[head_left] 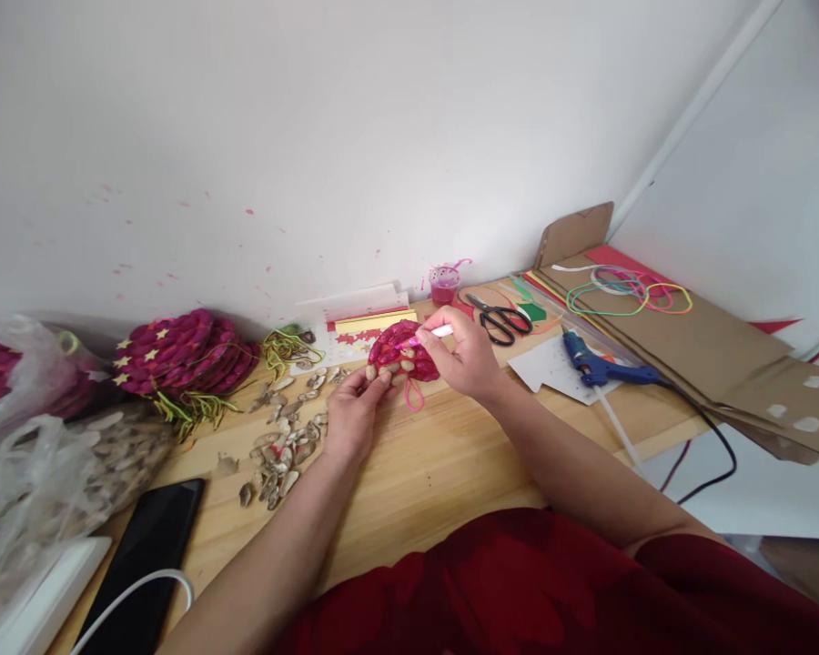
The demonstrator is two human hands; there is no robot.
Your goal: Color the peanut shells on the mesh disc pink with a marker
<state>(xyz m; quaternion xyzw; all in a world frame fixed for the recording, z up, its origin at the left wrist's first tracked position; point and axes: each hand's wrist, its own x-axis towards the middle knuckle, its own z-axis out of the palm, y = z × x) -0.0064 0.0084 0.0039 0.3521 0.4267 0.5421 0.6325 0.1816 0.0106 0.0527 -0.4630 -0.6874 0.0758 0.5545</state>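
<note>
My left hand (356, 411) grips the lower left edge of a small round piece covered in peanut shells (386, 344). Most of its shells are painted magenta, while several along the lower side are bare tan. A pink cord loop (414, 395) hangs from its bottom. My right hand (465, 359) pinches a slim white-handled paintbrush (439, 332), its pink tip at the shells. Behind the piece stands a clear cup of magenta paint (444, 284). Loose peanut shells (279, 459) lie scattered on the wooden table (409, 482) left of my left hand.
Finished-looking magenta rounds with yellow stars (177, 350) are stacked at left, beside plastic bags (34, 473) and a black phone (143, 564). To the right lie black-handled scissors (501, 320), a blue glue gun (597, 364) with its cable, and cardboard sheets (696, 337) bearing coloured cord (628, 289).
</note>
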